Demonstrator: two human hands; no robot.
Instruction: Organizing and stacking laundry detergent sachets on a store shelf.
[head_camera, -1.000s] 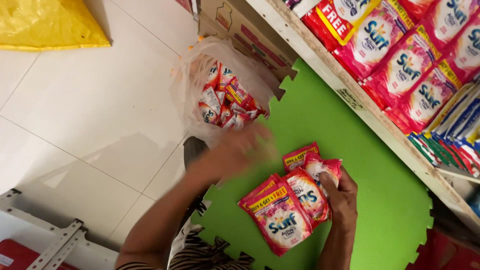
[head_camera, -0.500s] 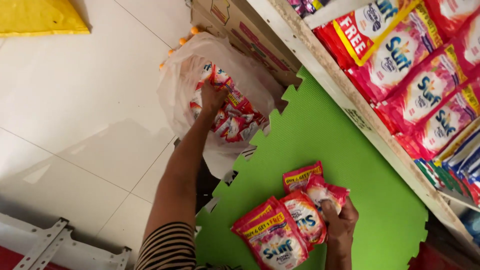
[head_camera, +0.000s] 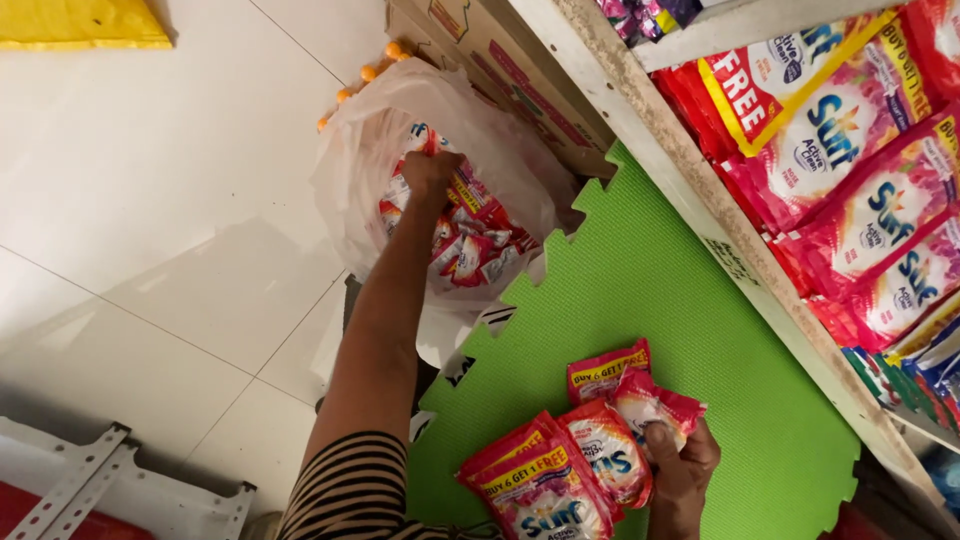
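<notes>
My left hand (head_camera: 432, 172) reaches into a clear plastic bag (head_camera: 370, 130) full of small red and pink detergent sachets (head_camera: 468, 250); its fingers are closed among the sachets, though what they grip is not clear. My right hand (head_camera: 680, 468) holds a fanned strip of red and pink sachets (head_camera: 590, 450) over the green foam mat (head_camera: 690, 310). The left arm wears a black-and-white striped sleeve (head_camera: 355, 495).
A wooden shelf edge (head_camera: 700, 190) runs diagonally at right, stacked with larger red and pink detergent packs (head_camera: 860, 170). A cardboard box (head_camera: 510, 70) stands behind the bag. White floor tiles (head_camera: 150, 230) lie at left, with a yellow sack (head_camera: 80, 25) and a white metal bracket (head_camera: 90, 480).
My left hand has gone from beside the sachets in my right hand up into the plastic bag. My right hand has kept the sachets over the mat.
</notes>
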